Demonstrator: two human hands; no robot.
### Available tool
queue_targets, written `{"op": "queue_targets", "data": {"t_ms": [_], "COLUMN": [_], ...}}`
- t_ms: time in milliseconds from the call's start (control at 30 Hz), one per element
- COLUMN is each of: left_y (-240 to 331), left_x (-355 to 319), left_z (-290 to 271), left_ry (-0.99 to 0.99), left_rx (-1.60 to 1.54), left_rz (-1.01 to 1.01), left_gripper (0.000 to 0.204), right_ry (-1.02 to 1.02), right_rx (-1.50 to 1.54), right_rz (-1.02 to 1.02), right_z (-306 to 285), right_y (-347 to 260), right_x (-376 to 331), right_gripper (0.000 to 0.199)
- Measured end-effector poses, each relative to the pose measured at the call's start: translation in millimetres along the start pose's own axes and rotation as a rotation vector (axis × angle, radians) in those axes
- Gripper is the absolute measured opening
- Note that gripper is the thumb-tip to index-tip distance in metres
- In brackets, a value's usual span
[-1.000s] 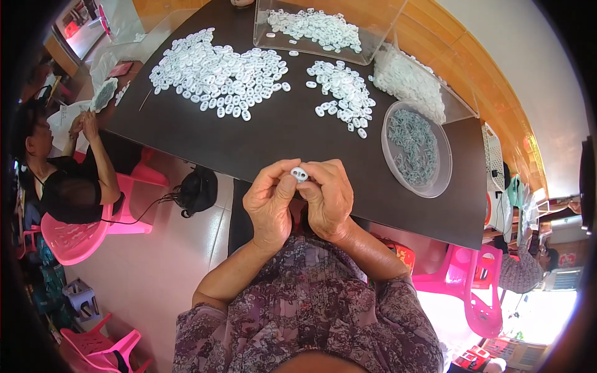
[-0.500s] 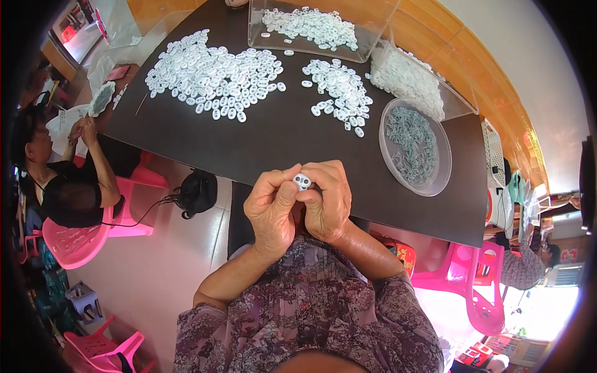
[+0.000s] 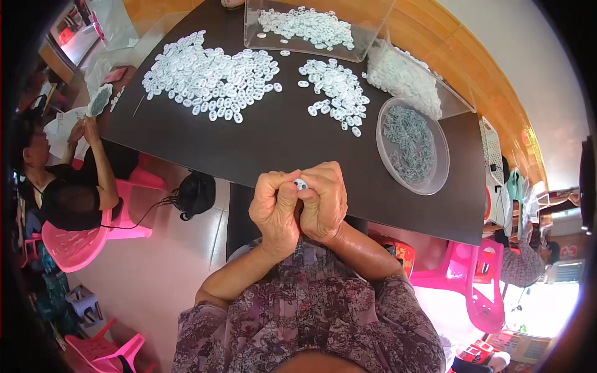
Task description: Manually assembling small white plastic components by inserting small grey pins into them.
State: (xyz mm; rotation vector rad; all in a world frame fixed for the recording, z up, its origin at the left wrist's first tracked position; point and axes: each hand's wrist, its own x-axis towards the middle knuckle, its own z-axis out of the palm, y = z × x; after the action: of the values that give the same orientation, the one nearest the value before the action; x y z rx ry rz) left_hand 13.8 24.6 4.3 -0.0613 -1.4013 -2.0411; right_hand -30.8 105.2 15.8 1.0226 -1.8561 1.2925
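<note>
Between my two hands, just off the table's near edge, is a small white oval plastic piece (image 3: 301,184) with dark holes. My left hand (image 3: 275,208) pinches it from one side with thumb and bent forefinger. My right hand (image 3: 324,202) grips its other side the same way, and the thumbs almost meet over it. Most of the piece is covered by my fingers. Many like pieces lie in a large heap (image 3: 208,78) at the far left of the table and a smaller heap (image 3: 337,92) to its right.
On the dark table (image 3: 267,143), a round clear tub (image 3: 443,163) of small grey-green parts stands at the right. Behind are a clear bin (image 3: 252,38) of white pieces and another clear container (image 3: 404,71). A co-worker (image 3: 68,180) sits at the left; a pink stool (image 3: 457,270) stands right.
My fingers have closed further over the white piece, so less of it shows. My left hand has shifted slightly right, and the thumbs are closer together.
</note>
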Motion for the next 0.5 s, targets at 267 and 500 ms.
{"op": "queue_targets", "data": {"t_ms": [267, 500], "left_y": [3, -43], "left_x": [11, 104], "left_z": [-8, -3], "left_ry": [-0.199, -0.38], "left_rx": [0.045, 0.868], "left_rz": [-0.348, 0.376], "left_gripper": [0.024, 0.023], "right_ry": [-0.061, 0.072], "right_rx": [0.05, -0.432], "right_rz": [0.299, 0.201], "right_z": [-21, -114], "right_y": [14, 77], "right_x": [-5, 84], "right_gripper": [0.02, 0.007]}}
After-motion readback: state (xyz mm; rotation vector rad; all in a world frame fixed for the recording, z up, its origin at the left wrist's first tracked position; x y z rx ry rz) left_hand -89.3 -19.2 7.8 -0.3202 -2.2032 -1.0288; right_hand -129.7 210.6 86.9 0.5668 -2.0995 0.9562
